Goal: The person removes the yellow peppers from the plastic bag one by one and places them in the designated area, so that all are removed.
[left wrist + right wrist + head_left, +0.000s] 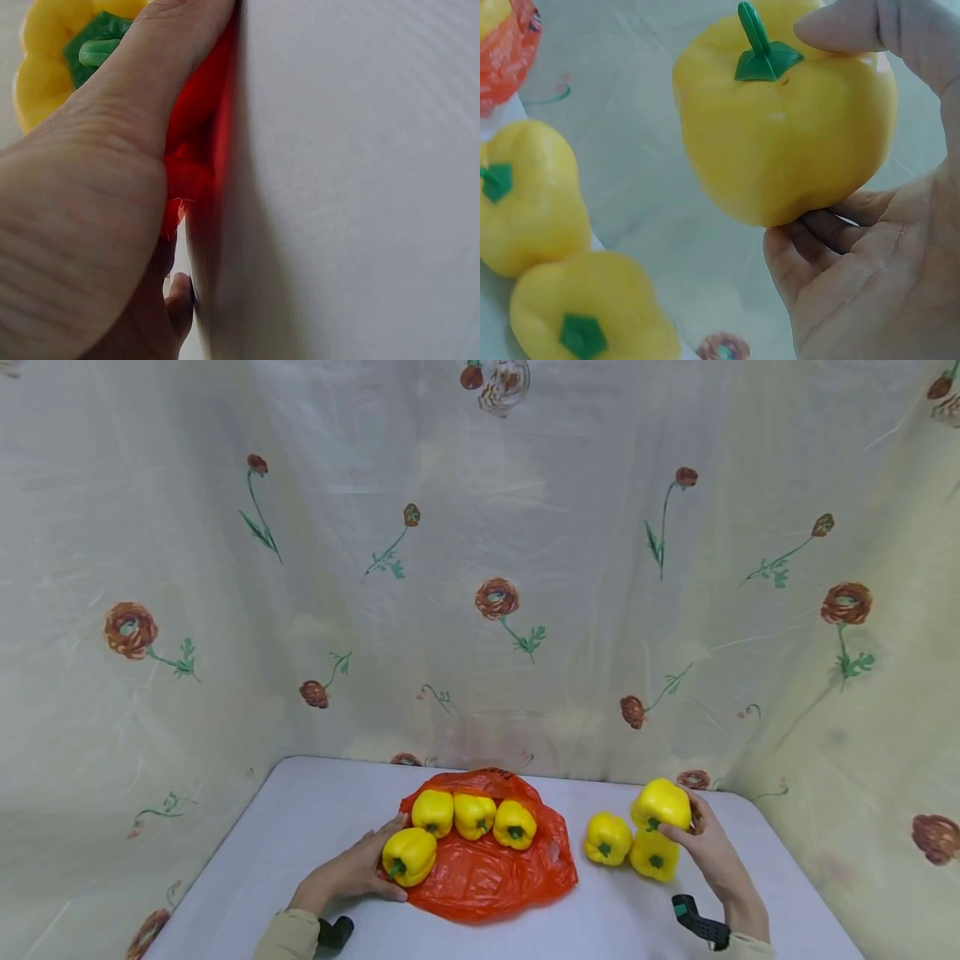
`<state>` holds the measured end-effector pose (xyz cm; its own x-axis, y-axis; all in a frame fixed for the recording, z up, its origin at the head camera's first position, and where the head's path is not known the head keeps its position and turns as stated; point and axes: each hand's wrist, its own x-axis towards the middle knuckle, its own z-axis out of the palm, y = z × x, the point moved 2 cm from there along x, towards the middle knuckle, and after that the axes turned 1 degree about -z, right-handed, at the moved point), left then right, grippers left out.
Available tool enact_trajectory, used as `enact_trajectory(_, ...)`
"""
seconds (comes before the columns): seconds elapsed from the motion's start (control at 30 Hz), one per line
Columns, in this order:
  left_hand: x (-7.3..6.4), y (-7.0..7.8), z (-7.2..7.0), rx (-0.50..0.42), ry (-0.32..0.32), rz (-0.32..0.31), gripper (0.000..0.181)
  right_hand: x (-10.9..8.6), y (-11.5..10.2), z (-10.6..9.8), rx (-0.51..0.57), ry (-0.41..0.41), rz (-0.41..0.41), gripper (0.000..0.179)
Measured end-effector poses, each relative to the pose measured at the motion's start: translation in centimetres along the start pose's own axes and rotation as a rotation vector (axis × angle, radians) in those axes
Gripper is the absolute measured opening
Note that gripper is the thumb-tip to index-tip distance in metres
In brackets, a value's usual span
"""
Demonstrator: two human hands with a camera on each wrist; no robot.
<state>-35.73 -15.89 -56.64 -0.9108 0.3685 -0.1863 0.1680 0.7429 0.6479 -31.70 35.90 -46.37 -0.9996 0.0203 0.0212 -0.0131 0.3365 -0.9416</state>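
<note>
My right hand (708,839) grips a yellow bell pepper (660,804), raised above the others on the right. In the right wrist view the thumb presses beside that pepper's green stem (759,45), with the other fingers underneath. At the left edge of a red plastic bag (487,881), my left hand (360,866) holds the bag's side, thumb in front and fingers behind. A yellow bell pepper (408,857) sits within that grasp; red film shows beside the thumb in the left wrist view. Three more peppers (474,816) lie in a row on the bag.
Two yellow peppers, one on the left (607,838) and one on the right (654,856), stand on the white table (315,802) to the right of the bag. A flower-patterned curtain (465,543) surrounds the table's back and sides.
</note>
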Motion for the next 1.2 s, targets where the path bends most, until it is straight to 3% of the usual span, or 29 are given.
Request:
enact_trajectory(0.37,0.0,0.0,-0.1,-0.008,0.002,-0.002,0.123,-0.3,2.1,-2.5,0.047,0.066,0.054,0.092)
enact_trajectory(0.7,0.0,-0.1,-0.1,-0.003,0.001,0.002,0.123,-1.0,4.4,-4.8,0.117,0.138,0.166,0.092)
enact_trajectory(1.2,-0.1,0.0,-0.1,-0.009,0.000,-0.005,0.124,-0.9,6.3,-5.2,0.152,0.161,0.242,0.088)
